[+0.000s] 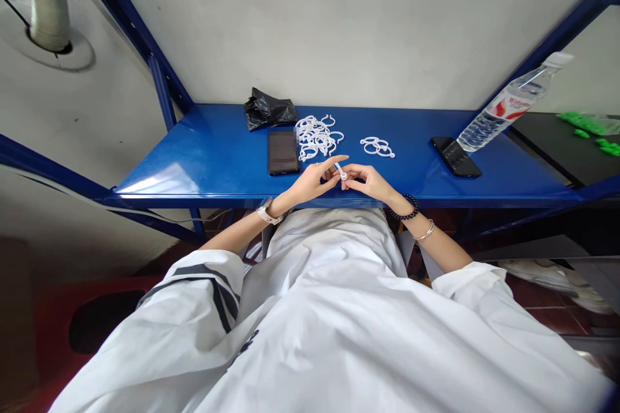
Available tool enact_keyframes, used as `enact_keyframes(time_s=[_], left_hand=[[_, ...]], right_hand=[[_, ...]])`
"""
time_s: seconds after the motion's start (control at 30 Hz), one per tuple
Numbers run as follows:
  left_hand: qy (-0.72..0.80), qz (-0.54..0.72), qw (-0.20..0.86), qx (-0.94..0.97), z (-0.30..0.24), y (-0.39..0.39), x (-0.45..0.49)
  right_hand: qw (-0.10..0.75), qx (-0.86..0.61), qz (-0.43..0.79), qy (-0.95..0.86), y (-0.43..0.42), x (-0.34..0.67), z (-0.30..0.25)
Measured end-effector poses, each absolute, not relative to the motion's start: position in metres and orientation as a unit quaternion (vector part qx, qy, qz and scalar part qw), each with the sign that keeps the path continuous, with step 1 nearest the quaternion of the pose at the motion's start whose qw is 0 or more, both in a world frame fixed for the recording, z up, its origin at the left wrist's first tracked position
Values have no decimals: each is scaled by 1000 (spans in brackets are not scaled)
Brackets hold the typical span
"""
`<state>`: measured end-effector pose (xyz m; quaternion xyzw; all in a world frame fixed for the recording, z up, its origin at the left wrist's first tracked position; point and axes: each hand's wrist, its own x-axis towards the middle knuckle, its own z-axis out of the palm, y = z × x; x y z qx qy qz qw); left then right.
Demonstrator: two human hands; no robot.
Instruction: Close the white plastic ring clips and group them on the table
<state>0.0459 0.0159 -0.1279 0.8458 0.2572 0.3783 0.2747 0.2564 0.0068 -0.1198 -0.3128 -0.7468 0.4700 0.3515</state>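
1 slim white piece point(341, 172), rounded at its near end, left hand point(310, 182) and right hand point(371, 182) both pinching it

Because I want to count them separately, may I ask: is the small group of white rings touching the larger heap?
Apart. The head view shows a strip of blue tabletop between the small group and the larger heap.

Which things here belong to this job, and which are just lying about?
Apparently in the job:
white piece in left hand and right hand
large white ring pile
smaller white ring group

Apparently just lying about:
black bag
dark flat device
black phone
water bottle
green pieces
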Motion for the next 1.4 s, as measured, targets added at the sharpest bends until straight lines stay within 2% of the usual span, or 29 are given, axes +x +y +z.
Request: enact_keyframes(time_s=[0.73, 1.0, 1.4], left_hand=[[296, 335, 257, 857, -123, 12, 45], [304, 329, 242, 861, -121, 9, 46], [281, 325, 232, 873, -121, 11, 46]], right_hand=[[367, -349, 456, -732, 6, 256, -122], [410, -344, 455, -711, 7, 255, -124], [403, -340, 420, -739, 6, 257, -124]])
